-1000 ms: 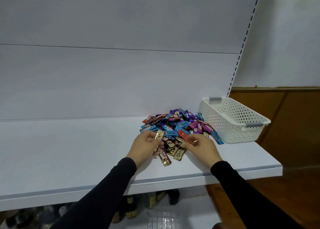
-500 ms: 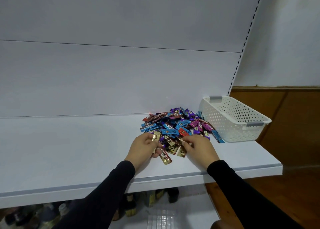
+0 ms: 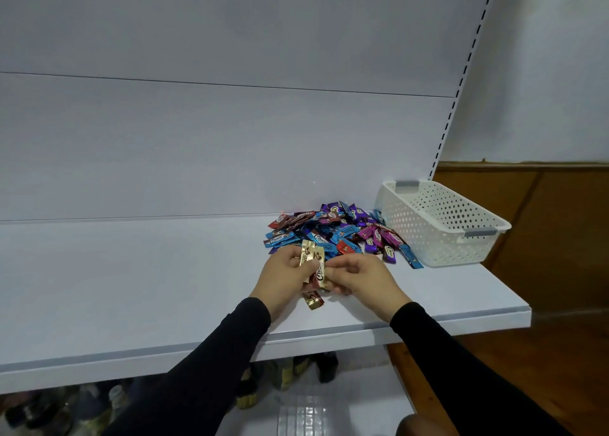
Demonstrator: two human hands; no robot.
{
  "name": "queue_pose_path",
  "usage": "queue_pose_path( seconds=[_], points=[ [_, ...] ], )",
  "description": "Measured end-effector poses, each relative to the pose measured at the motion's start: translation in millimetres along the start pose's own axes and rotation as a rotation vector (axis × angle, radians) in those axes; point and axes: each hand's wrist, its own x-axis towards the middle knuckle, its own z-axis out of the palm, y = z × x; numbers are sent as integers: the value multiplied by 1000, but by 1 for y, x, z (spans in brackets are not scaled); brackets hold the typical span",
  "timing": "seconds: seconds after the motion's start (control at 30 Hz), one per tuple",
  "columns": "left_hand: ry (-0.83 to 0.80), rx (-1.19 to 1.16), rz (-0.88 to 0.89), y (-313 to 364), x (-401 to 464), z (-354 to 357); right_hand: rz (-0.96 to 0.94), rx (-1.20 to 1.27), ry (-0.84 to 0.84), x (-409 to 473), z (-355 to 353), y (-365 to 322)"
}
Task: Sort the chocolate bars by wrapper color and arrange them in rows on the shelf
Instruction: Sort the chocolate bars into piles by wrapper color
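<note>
- While the mixed pile (image 3: pixel 339 234) lies unsorted at the shelf's (image 3: pixel 131 287) right end beside the white basket (image 3: pixel 441 224), no rows exist.
- Left hand (image 3: pixel 283 277) pinches several gold bars (image 3: pixel 311 257), fanned upward.
- Right hand (image 3: pixel 359 280) pinches the same bunch's lower end.
- One gold bar (image 3: pixel 313 299) lies beneath, near the edge.
- Risk: slick wrappers slipping from the crowded pinch; the loose bar getting nudged off the shelf.

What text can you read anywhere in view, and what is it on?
"Choco": blue bar at the front of the pile.
"Choco": blue bar at the pile's left edge.
"Cho...", partly covered: gold bar in the hands.
Print on the other bars: too small or blurred.
Basket: no text.
</note>
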Motion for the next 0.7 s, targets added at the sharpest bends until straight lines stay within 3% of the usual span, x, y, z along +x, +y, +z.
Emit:
queue_pose_path(
  seconds=[0.13,0.27,0.33,0.4,0.5,0.7],
  points=[
    [8,75,15,2,-1,-6,0,-15,-28,0,4,-1],
    [76,-17,-37,3,-2,-24,-87,-486,80,-4,7,3],
    [84,-126,-86,1,-4,-32,-79,-795,53,-6,15,7],
    [85,-136,-105,1,-7,-37,-52,-938,31,-7,24,8],
    [75,-117,-119,0,-12,-39,-39,-834,48,-9,29,6],
    [80,-124,-154,-2,-13,-33,23,-265,140,-18,26,4]
  ],
)
